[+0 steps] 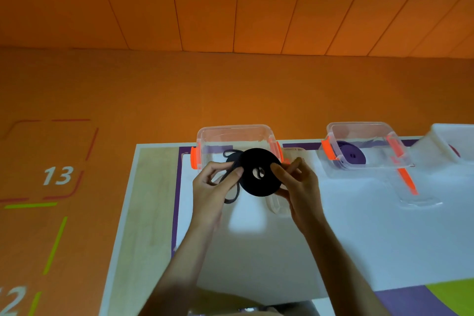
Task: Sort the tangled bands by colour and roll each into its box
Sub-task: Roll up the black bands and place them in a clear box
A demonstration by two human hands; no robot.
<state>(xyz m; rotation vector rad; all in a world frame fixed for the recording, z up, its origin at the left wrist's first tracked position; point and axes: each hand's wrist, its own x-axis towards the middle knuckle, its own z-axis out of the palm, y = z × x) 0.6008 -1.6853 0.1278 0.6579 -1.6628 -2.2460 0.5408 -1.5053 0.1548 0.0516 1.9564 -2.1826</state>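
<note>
- Orange floor (102, 100), numbered 13, left of the white worktop (256, 251).
- The left hand (213, 187) pinches the loose tail (238, 190); the right hand (298, 185) pinches the black band roll (260, 161), before a clear box (236, 132).
- A purple roll (351, 155) sits in the next box (364, 127).

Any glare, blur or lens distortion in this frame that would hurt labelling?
Head view: the wide-angle lens bends the wall panels and skews the table; its white top is blown out, washing out the clear lid; the box at far right is smeared; the black roll, left hand and right hand look sharp enough.
</note>
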